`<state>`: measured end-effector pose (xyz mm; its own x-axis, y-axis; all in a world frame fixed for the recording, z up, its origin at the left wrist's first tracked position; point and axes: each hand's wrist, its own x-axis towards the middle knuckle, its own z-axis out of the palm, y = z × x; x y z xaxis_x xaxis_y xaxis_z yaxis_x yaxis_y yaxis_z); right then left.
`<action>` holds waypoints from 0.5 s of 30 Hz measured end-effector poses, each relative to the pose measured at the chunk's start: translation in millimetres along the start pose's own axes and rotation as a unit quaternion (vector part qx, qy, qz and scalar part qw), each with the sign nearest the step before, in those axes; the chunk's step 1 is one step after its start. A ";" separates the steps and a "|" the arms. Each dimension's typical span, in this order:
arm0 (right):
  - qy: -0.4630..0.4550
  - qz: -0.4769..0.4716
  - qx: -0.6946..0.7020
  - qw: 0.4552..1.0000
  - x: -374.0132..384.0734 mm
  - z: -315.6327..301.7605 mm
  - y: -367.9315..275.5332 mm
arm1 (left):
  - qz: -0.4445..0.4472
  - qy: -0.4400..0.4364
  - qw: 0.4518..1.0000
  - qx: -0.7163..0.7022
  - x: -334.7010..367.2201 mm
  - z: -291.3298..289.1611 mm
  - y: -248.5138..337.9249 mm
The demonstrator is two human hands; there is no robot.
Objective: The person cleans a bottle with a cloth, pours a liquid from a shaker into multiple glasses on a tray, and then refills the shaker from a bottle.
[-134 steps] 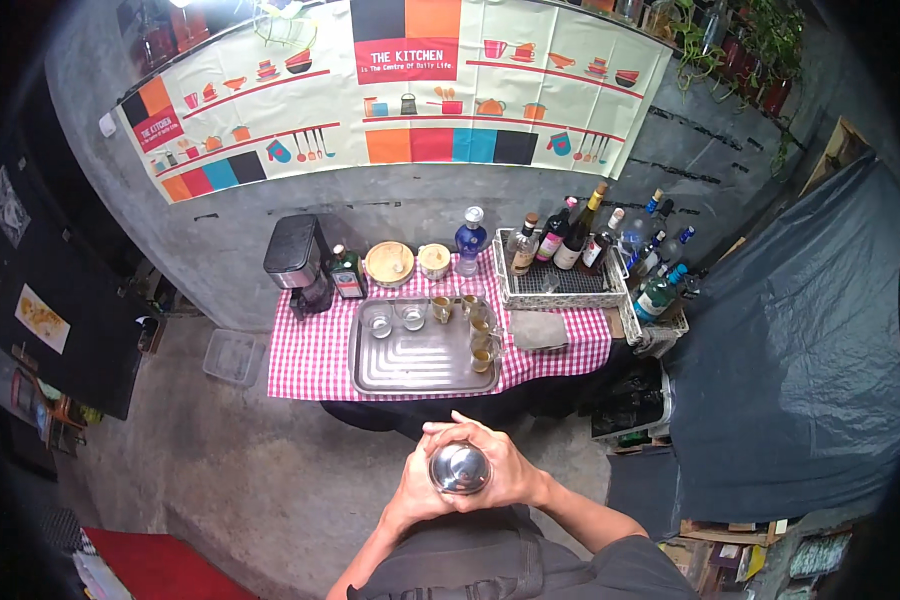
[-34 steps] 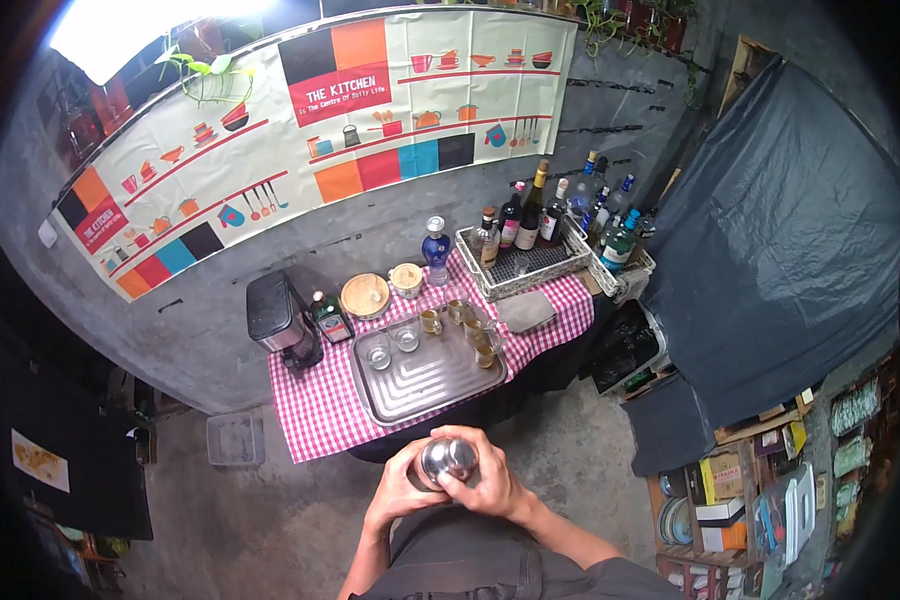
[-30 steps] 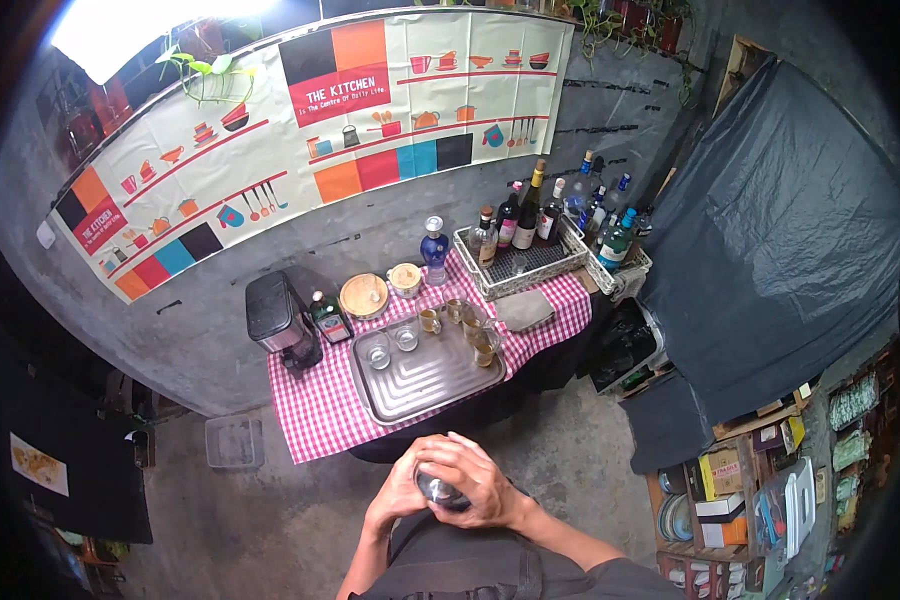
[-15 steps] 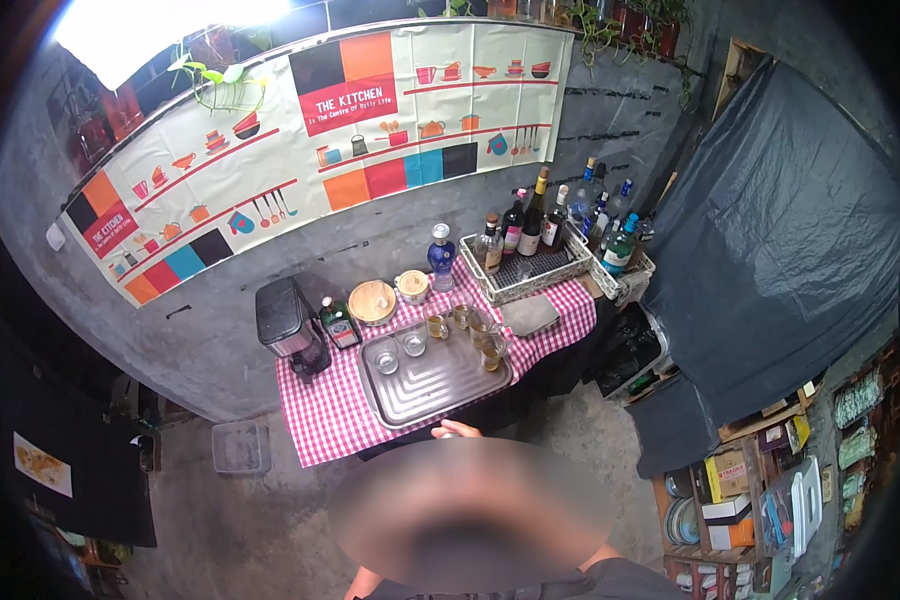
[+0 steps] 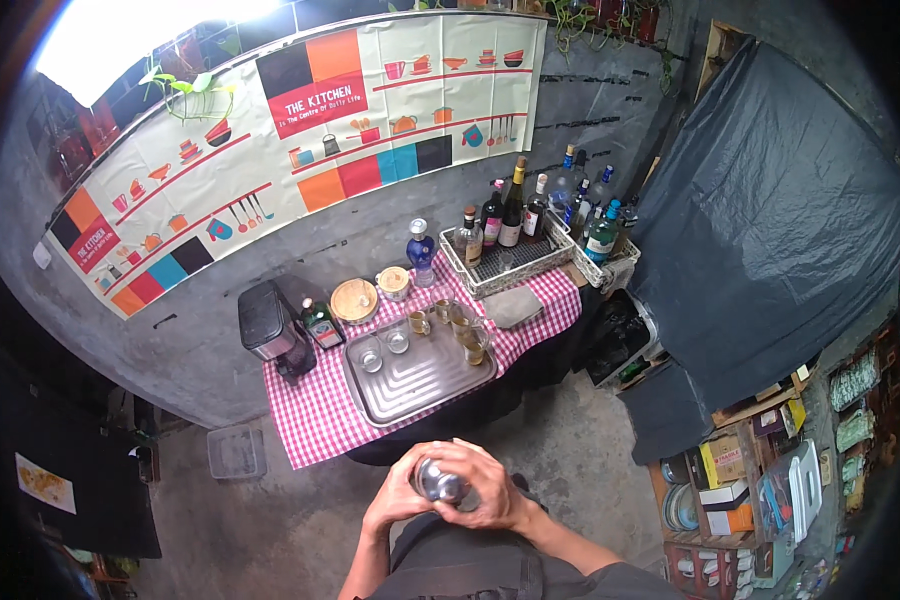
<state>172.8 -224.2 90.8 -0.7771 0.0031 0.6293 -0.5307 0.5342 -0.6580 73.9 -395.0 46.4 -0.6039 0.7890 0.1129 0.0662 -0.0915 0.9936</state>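
The one camera sits on the person's head and looks down and forward past the hands (image 5: 490, 490), which are close, low down and near the middle. It sees the desk (image 5: 298, 422) from above, a bit farther off and slanting up to the right, with the wall (image 5: 305, 255) behind it. The view is very wide, so straight edges bend and the far sides go round and dark.

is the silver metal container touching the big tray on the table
Apart. The head view shows the silver metal container between the left hand and right hand, with dark cloth visible between them and the tray.
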 end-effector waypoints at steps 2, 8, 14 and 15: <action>-0.022 0.012 -0.019 0.999 6.1 -7.7 3.4 | -0.003 -0.007 0.999 -0.044 -4.4 12.0 -9.1; 0.022 0.132 0.087 0.987 -2.6 -43.5 11.8 | -0.021 0.042 0.999 0.010 21.0 35.1 0.5; -0.021 0.090 0.026 0.995 8.5 -72.0 28.9 | -0.065 0.023 0.994 -0.085 41.0 73.0 5.8; -0.008 0.179 0.095 0.979 9.1 -77.4 31.6 | -0.076 0.048 0.993 -0.081 45.2 79.7 10.0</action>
<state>175.1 -141.9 107.7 -0.9294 0.1472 0.3385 -0.2754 0.3340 -0.9014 110.6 -311.8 61.6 -0.6699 0.7409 -0.0467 -0.1549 -0.0781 0.9848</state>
